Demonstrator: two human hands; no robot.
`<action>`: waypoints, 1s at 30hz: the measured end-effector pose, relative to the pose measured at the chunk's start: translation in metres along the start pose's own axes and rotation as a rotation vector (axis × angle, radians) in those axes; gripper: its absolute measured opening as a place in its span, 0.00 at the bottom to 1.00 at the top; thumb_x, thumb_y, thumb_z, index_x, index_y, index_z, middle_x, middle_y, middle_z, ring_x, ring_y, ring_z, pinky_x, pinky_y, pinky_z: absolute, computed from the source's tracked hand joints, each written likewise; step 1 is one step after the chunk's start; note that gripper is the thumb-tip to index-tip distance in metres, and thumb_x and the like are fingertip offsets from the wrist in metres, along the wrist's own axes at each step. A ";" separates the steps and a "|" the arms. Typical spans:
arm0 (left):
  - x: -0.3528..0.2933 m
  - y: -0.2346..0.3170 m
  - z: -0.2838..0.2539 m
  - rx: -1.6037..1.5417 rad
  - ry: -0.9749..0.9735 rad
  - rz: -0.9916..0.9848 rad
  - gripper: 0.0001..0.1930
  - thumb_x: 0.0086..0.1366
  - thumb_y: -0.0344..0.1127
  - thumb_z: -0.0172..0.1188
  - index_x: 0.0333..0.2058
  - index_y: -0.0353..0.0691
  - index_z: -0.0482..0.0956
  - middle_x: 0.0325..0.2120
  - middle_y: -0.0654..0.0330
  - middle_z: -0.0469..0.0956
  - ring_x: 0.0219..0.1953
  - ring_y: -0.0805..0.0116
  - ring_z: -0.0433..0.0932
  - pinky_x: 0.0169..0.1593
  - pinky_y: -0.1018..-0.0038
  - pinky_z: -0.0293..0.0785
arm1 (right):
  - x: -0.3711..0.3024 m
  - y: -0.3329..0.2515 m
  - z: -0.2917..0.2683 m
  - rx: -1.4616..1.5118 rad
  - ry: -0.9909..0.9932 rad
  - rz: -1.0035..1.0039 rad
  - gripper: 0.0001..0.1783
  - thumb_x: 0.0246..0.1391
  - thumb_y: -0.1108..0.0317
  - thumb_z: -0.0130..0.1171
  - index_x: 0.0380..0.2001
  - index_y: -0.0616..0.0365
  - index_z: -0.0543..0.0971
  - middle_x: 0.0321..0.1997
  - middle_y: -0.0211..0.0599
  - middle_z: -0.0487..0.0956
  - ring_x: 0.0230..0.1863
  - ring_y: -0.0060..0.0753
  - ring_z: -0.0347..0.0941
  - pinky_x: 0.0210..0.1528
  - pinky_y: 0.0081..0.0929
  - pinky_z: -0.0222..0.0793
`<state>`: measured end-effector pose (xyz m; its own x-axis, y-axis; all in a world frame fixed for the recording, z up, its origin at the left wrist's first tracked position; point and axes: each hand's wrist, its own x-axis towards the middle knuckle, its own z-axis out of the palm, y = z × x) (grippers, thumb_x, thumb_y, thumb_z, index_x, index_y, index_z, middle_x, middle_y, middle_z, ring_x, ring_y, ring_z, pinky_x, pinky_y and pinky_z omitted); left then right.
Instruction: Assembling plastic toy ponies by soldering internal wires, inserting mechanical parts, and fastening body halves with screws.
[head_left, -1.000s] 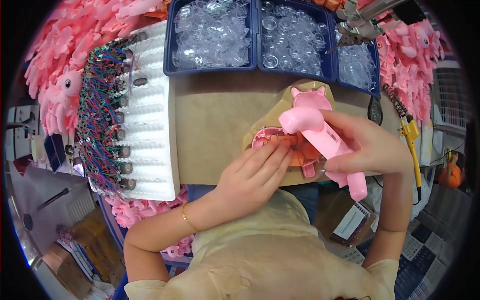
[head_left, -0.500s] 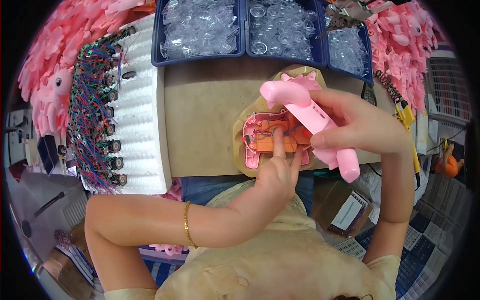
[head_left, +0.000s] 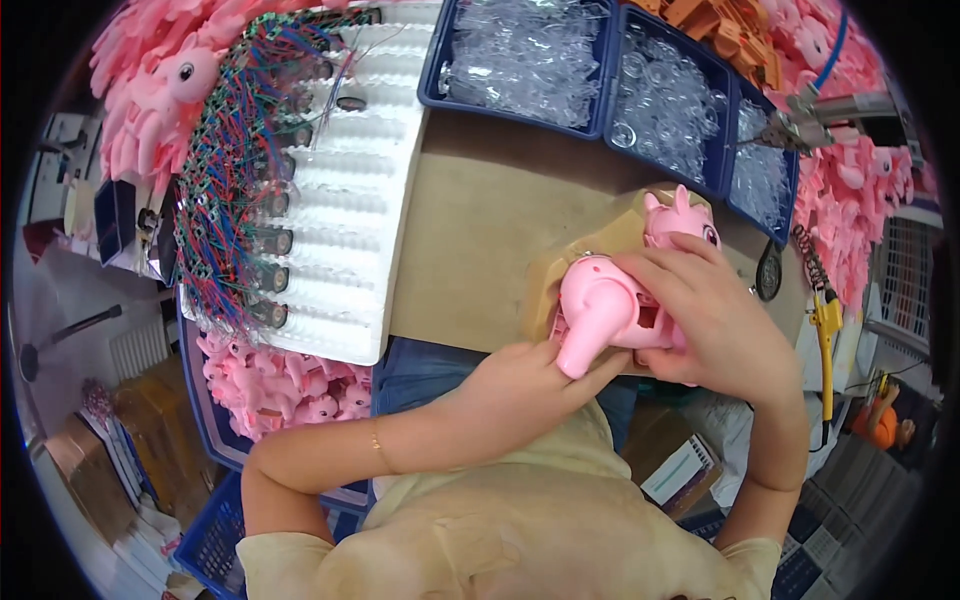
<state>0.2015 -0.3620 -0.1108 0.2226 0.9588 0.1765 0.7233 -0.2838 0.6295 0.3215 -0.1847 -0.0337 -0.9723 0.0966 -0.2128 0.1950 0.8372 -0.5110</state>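
R hand [head_left: 718,325], fingers clamping glossy pink plastic pony [head_left: 596,300], looking approx. assembled, dark slot [head_left: 648,314] showing; L hand [head_left: 528,386], grip unclear.

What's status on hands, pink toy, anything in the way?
Left hand at rear of pink toy; right hand gripping its body. Toy over tan fixture. White foam tray off left, not blocking.

Own hands [head_left: 520,392]: two
Held pink toy [head_left: 596,310]: one
Clear-part bins [head_left: 606,95]: three
White tray [head_left: 350,220]: one
Bracelet [head_left: 378,446]: one
Yellow tool [head_left: 825,345]: one
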 end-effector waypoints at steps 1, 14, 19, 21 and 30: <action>-0.010 0.000 -0.003 -0.107 0.008 -0.036 0.19 0.48 0.27 0.55 0.43 0.40 0.73 0.41 0.56 0.73 0.36 0.60 0.76 0.33 0.72 0.74 | 0.001 -0.003 -0.002 -0.030 -0.008 0.025 0.36 0.29 0.66 0.64 0.49 0.59 0.69 0.48 0.44 0.72 0.52 0.46 0.66 0.61 0.41 0.54; -0.009 -0.027 -0.003 0.097 0.429 -0.183 0.20 0.45 0.25 0.61 0.41 0.39 0.77 0.37 0.58 0.74 0.31 0.64 0.75 0.32 0.72 0.67 | -0.003 -0.001 -0.001 -0.093 -0.037 0.102 0.40 0.27 0.66 0.67 0.52 0.58 0.68 0.50 0.42 0.70 0.54 0.49 0.63 0.61 0.41 0.54; -0.005 -0.038 -0.017 -0.025 0.423 -0.175 0.17 0.48 0.27 0.62 0.40 0.38 0.77 0.39 0.53 0.73 0.35 0.59 0.74 0.37 0.69 0.69 | 0.003 -0.004 0.000 -0.035 -0.053 0.097 0.39 0.28 0.68 0.66 0.51 0.58 0.68 0.49 0.43 0.70 0.52 0.46 0.64 0.60 0.39 0.54; 0.013 -0.036 -0.030 -0.054 0.432 -0.173 0.16 0.50 0.29 0.62 0.40 0.37 0.76 0.40 0.51 0.72 0.36 0.56 0.74 0.39 0.68 0.70 | -0.001 -0.003 0.001 -0.036 0.000 0.088 0.37 0.28 0.69 0.65 0.50 0.59 0.69 0.47 0.43 0.71 0.50 0.45 0.66 0.60 0.38 0.55; 0.075 -0.006 -0.060 -0.017 -0.129 -0.115 0.36 0.50 0.40 0.65 0.56 0.37 0.60 0.38 0.51 0.73 0.34 0.57 0.76 0.35 0.69 0.74 | -0.030 -0.004 0.003 0.060 0.253 0.060 0.24 0.37 0.69 0.62 0.43 0.59 0.72 0.45 0.42 0.71 0.50 0.43 0.66 0.58 0.38 0.55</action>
<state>0.1747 -0.2881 -0.0564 0.2215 0.9752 0.0046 0.7379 -0.1707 0.6529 0.3505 -0.1931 -0.0279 -0.9586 0.2829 -0.0328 0.2531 0.7932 -0.5538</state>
